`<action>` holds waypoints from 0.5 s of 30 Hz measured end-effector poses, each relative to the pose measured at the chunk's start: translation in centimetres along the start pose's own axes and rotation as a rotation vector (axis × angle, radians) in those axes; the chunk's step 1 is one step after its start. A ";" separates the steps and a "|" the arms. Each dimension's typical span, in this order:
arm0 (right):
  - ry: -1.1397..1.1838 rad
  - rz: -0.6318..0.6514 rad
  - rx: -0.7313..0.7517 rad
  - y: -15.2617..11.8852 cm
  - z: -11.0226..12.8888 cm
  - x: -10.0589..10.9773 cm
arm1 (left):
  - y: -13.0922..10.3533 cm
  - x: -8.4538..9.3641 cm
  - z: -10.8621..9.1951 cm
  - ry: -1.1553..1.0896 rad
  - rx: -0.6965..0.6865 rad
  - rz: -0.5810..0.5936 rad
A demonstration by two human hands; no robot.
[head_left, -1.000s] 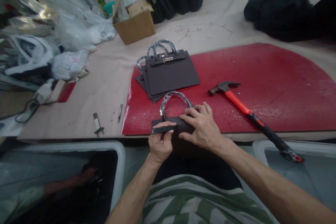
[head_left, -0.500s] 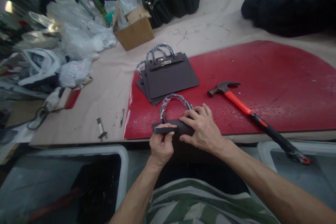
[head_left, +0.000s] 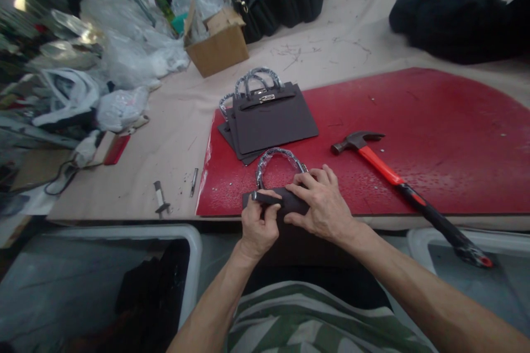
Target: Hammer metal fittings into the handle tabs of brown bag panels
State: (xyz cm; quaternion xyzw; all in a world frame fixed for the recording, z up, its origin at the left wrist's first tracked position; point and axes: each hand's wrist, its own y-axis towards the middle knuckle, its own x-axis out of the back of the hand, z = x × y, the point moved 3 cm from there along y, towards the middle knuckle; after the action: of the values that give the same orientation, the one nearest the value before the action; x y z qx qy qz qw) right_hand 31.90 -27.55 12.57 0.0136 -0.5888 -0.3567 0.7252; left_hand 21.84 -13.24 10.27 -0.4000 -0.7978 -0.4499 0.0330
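Note:
A dark handbag with a plastic-wrapped loop handle hangs over the near edge of the red mat. My left hand pinches a dark strap at the bag's top left, thumb on top. My right hand lies flat on the bag's top edge, fingers spread, pressing it down. A stack of similar dark bags lies flat further back on the mat.
A red-handled claw hammer lies on the mat to the right. A small tool and a metal punch rest on the beige table at left. A cardboard box, plastic bags, black bags and white bins surround the work area.
My left hand has curled tighter and shifted slightly right over the strap. A person's arm seen in the left bin one second ago is gone.

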 end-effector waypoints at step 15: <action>-0.039 0.022 0.001 0.0 0.0 -0.1 | 0.6 0.7 -0.2 -0.018 0.036 0.056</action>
State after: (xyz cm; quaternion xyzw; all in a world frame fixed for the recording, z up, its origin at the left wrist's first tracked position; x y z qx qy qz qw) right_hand 31.92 -27.51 12.45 0.0007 -0.6031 -0.3485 0.7175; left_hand 21.70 -12.80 11.08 -0.4257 -0.7944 -0.4308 0.0458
